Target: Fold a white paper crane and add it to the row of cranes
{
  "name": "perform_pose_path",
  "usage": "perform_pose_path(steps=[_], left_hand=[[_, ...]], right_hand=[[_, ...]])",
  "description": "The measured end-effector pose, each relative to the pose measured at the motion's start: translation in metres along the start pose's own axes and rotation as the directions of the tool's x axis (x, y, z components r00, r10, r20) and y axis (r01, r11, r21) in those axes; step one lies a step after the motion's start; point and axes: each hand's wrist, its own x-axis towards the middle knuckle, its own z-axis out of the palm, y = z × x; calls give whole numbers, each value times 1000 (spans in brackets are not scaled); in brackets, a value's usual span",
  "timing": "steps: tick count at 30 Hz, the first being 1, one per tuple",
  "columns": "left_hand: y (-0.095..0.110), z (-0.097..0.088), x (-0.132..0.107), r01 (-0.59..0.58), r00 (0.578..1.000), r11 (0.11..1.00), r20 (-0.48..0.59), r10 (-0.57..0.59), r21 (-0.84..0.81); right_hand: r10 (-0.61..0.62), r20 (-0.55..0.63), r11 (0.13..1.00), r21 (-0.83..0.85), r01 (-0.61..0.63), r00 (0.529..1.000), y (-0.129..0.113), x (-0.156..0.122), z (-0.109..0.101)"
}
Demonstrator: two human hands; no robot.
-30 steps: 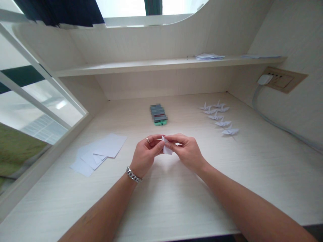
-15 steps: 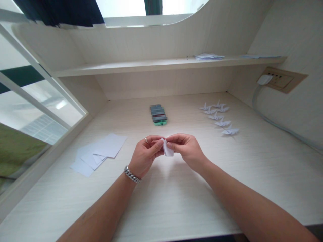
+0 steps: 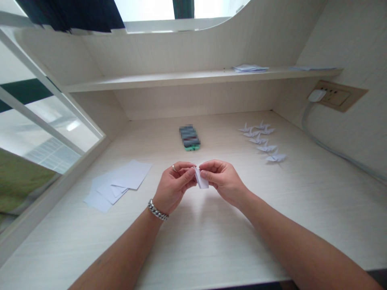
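Observation:
A small folded piece of white paper (image 3: 201, 180) is pinched between both my hands, just above the middle of the pale wooden desk (image 3: 211, 241). My left hand (image 3: 173, 186), with a ring and a metal bracelet at the wrist, grips its left side with closed fingers. My right hand (image 3: 223, 180) pinches its right side with thumb and fingers together. Most of the paper is hidden by my fingers.
Several loose white sheets (image 3: 117, 183) lie to the left. A row of finished folded paper cranes (image 3: 261, 139) sits at the back right. A phone in a green case (image 3: 190, 138) lies behind my hands. A wall socket with a white plug (image 3: 328, 96) and cable is at right. More paper lies on the shelf (image 3: 250, 67).
Both hands shifted slightly while working the paper; the folded piece now hangs lower between the fingertips. Nothing else moved.

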Motion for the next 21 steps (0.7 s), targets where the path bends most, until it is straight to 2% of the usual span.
perform_pose_path(steps=[13,21], left_hand=[[0,0,1,1,1000,1000,-25,-1,19],[0,0,1,-6,999,999,-34,7,39]], right_hand=[[-18,-44,1000,0,18,999,1,1,2],[-123,-17,978,-171,118,992,2,1,1]])
